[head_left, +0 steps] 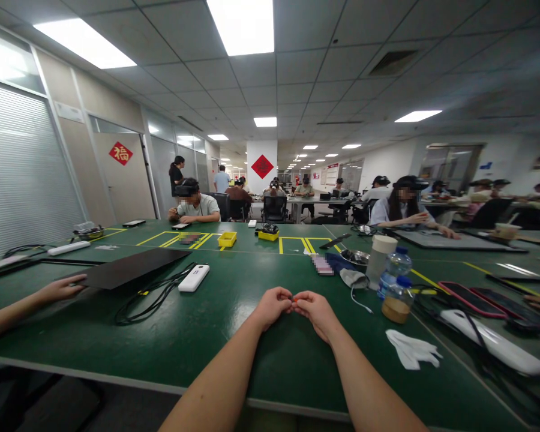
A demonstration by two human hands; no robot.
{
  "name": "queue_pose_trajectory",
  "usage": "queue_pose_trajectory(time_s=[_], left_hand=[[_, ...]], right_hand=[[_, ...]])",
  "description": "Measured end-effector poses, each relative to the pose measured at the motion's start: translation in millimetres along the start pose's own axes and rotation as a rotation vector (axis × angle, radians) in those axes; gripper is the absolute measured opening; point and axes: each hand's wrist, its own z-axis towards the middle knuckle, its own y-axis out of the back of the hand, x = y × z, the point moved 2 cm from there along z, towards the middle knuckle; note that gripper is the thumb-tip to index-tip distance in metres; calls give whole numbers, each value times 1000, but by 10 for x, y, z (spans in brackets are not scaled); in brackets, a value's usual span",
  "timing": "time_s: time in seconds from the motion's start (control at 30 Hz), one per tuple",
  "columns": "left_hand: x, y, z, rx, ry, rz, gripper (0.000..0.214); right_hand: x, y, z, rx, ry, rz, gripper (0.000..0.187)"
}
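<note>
My left hand [273,308] and my right hand [314,311] meet above the green table [207,354], fingertips pinched together. Between them shows a tiny orange-red piece [294,300] with something dark beside it. The fingers cover most of it, so its kind cannot be made out. Both forearms come in from the bottom edge, and the piece is held just over the tabletop.
At right stand plastic bottles [396,307], a pale cylinder [381,258] and a metal bowl [356,259]; a white glove [413,349] lies nearer. At left are a white power bank [194,278], black cables [155,294] and a co-worker's hand [63,288] at a dark panel [130,271].
</note>
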Motion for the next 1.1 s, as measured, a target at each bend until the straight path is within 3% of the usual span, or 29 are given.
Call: queue_pose_trajectory(time_s=[0.4,1.1], left_hand=[[50,-10,28,-19,-2,50,24],[6,-14,12,6,42,-6,23]], right_hand=[[-6,-13,-4,-27,23,-72,21],[35,-15,-21,13,-21,2,15]])
